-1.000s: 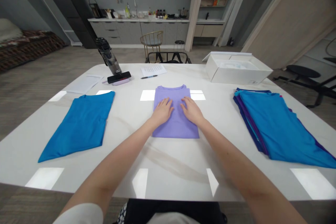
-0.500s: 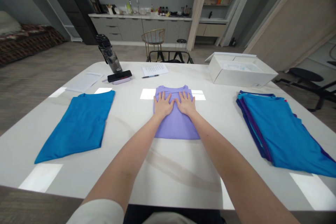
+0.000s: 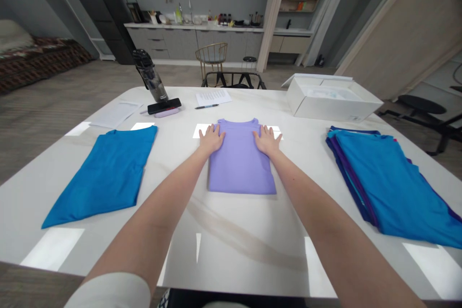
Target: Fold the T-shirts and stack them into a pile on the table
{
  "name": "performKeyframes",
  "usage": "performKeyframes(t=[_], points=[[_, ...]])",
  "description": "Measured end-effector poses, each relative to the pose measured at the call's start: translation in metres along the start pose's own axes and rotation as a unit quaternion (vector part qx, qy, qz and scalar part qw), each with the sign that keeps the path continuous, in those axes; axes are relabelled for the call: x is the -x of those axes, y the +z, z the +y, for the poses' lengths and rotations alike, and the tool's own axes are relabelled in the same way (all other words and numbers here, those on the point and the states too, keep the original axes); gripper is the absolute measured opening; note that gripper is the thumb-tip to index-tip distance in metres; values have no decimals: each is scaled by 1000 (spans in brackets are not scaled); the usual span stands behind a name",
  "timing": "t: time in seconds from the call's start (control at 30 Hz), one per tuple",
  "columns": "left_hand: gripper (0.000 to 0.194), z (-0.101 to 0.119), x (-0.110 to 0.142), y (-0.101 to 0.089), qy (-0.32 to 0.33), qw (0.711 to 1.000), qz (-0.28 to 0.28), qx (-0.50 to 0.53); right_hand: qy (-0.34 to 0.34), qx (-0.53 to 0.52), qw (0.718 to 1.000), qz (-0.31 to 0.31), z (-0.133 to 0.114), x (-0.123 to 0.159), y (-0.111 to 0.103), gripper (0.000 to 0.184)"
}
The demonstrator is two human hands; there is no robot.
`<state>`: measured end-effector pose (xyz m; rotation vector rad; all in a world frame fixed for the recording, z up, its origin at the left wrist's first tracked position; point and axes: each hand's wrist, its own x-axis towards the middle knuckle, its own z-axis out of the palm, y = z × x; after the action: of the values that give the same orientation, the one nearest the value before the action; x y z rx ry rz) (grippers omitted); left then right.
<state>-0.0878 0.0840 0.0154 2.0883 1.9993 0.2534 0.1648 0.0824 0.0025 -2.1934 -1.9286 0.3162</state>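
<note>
Head view. Lavender shirt (image 3: 241,166) lies flat, folded into a compact block, on the white table (image 3: 173,147), midway between its left and right sides; neckline toward the far edge, straight fold toward the near edge.

Left hand (image 3: 211,140): palm down, fingers spread wide, at the shirt's upper left side, gripping nothing. Right hand (image 3: 266,142): likewise wide and flat, at the upper right side, outer fingers over the tabletop.

Blue garment (image 3: 104,173) lies toward the left edge; garment stack (image 3: 390,178), blue on top, toward the right edge. White box (image 3: 325,106) sits near the far right corner; pen (image 3: 207,106) beside a printed sheet (image 3: 214,96) near the far edge.

Handling (judged): light, soft, limp, not fragile; layers may slip on the smooth surface. Best hold: both sides, fingers beneath all layers, thumbs above, keeping the block level.
</note>
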Motion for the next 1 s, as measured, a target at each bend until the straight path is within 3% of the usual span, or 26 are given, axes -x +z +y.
performKeyframes(t=[0.13, 0.2, 0.33, 0.5, 0.6, 0.77, 1.0], points=[[70, 1, -26, -12, -14, 999, 34, 1, -6, -30, 997, 68, 1, -21, -3, 73], [72, 2, -43, -19, -36, 999, 10, 18, -13, -30, 997, 67, 2, -36, -9, 73], [68, 1, -72, -29, -93, 989, -69, 94, -17, -74, 996, -52, 3, -69, -24, 72], [67, -2, -88, -25, -106, 983, -84, 127, -33, -200, 966, -161, -1, -88, -30, 46], [56, -5, -84, -21, -84, 983, -75, 145, -76, -247, 954, -153, -1, -84, -29, 34], [29, -6, -59, -23, 10, 984, 1, 176, -131, -156, 978, -38, -3, -63, -38, 22], [15, 10, -5, -45, 119, 989, 35, 73, -202, -54, 978, 8, -14, 4, -58, 10]])
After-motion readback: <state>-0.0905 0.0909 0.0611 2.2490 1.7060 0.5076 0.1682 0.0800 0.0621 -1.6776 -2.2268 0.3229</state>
